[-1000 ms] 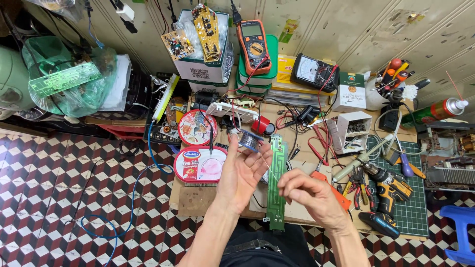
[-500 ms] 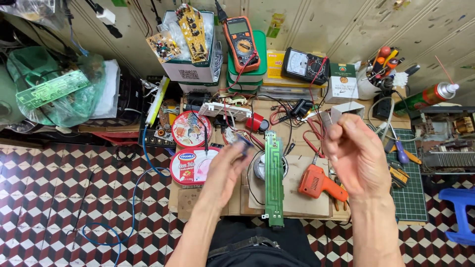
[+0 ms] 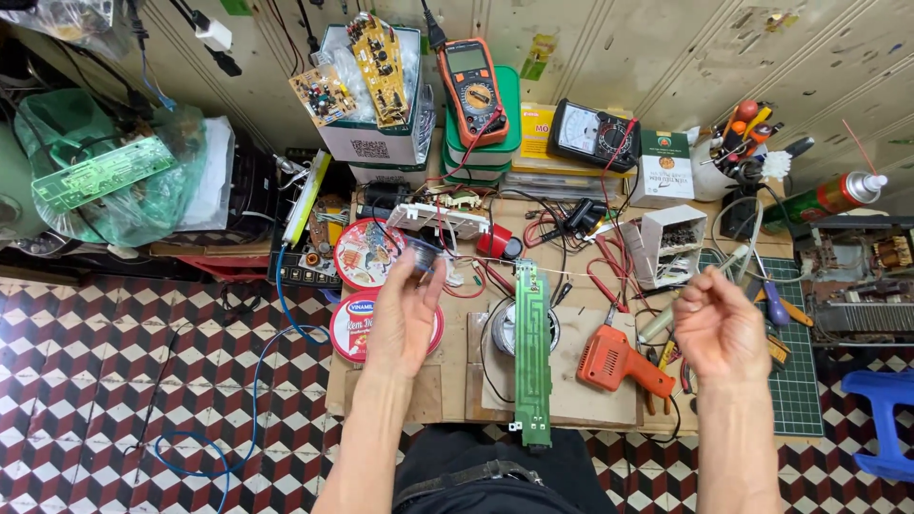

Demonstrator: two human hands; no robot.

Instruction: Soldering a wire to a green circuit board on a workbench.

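My left hand (image 3: 405, 319) is raised over the low wooden workbench (image 3: 447, 381), its fingertips closed on a small round spool (image 3: 425, 255). A thin strand of wire (image 3: 571, 271) runs from the spool to the right. My right hand (image 3: 719, 324) is curled, its fingers pinched on the far end of that strand, above the right side of the bench. Between my hands a long narrow green circuit board (image 3: 531, 352) lies lengthwise on the bench. An orange soldering gun (image 3: 614, 362) rests just left of my right hand.
Two round red tins (image 3: 367, 252) sit left of my left hand. An orange multimeter (image 3: 473, 90), an analog meter (image 3: 590, 133) and boxes of circuit boards stand at the back. A green cutting mat (image 3: 798, 390) with tools, a spray can (image 3: 838, 195) and a blue stool (image 3: 881, 419) are at right.
My right hand left the green board, rose to the right, then dropped lower and farther right, drawing the strand out. My left hand stayed up holding the spool.
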